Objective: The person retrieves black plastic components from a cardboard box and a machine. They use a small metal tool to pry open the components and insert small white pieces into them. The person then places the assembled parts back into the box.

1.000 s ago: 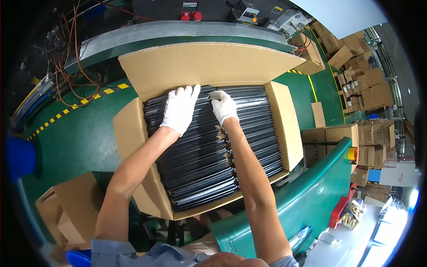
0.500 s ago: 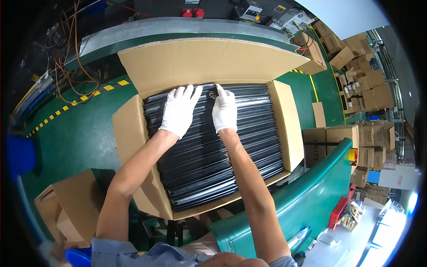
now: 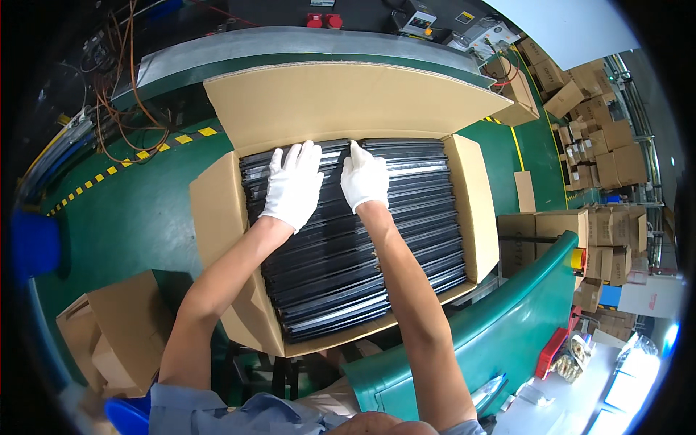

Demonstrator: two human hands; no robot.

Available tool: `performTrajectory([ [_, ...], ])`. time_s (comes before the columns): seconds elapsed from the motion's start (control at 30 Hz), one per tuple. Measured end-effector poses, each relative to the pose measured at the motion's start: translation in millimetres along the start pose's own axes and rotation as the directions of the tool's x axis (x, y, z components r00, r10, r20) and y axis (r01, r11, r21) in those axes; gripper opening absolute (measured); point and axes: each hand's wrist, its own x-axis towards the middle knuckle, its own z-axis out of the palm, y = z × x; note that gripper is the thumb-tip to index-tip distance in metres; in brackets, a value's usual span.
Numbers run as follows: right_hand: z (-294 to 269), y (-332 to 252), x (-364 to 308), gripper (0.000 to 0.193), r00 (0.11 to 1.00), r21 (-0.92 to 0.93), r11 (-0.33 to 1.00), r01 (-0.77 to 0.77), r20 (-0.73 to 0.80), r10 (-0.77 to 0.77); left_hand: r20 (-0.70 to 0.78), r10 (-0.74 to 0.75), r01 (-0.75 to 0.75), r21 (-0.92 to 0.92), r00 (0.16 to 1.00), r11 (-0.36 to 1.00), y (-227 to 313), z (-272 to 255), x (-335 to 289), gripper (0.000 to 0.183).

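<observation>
My white-gloved left hand [image 3: 293, 185] and right hand [image 3: 365, 180] lie flat, fingers spread, holding nothing, on the black packets [image 3: 348, 246] near the far edge of the open cardboard box [image 3: 217, 210] on the green conveyor [image 3: 138, 217].

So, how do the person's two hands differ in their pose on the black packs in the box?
The left hand lies flat with fingers spread; the right hand is narrower, fingers closed together. The left hand sits nearer the box's left wall; the right hand is nearer the middle. Both wear white gloves and rest on the black packs in the cardboard box.
</observation>
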Motion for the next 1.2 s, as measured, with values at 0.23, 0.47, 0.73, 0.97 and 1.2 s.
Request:
performTrajectory([
  [0.23, -2, 7, -2, 0.05, 0.992, -0.03, 0.999, -0.03, 0.124, 0.033, 0.024, -0.055, 0.057, -0.081, 0.998, 0.995, 3, -3, -5, 0.058],
  [0.47, 4, 19, -11, 0.041, 0.982, 0.064, 0.983, 0.17, -0.09, -0.164, 0.028, 0.068, -0.065, -0.078, 0.997, 0.995, 0, -2, 1, 0.066],
  [0.73, -89, 22, -72, 0.032, 0.974, 0.21, 0.952, 0.222, -0.093, -0.207, 0.022, 0.151, -0.153, 0.077, 0.988, 0.985, 9, -28, 5, 0.068],
  [0.97, -189, 108, -202, 0.042, 0.955, -0.225, 0.931, 0.286, 0.143, -0.259, 0.077, 0.277, -0.277, -0.011, 0.958, 0.961, 85, -62, -43, 0.074],
  [1.2, -258, 153, -306, 0.025, 0.955, -0.131, 0.991, 0.018, 0.296, 0.022, 0.028, 0.416, -0.416, -0.022, 0.909, 0.909, 104, -52, -48, 0.072],
])
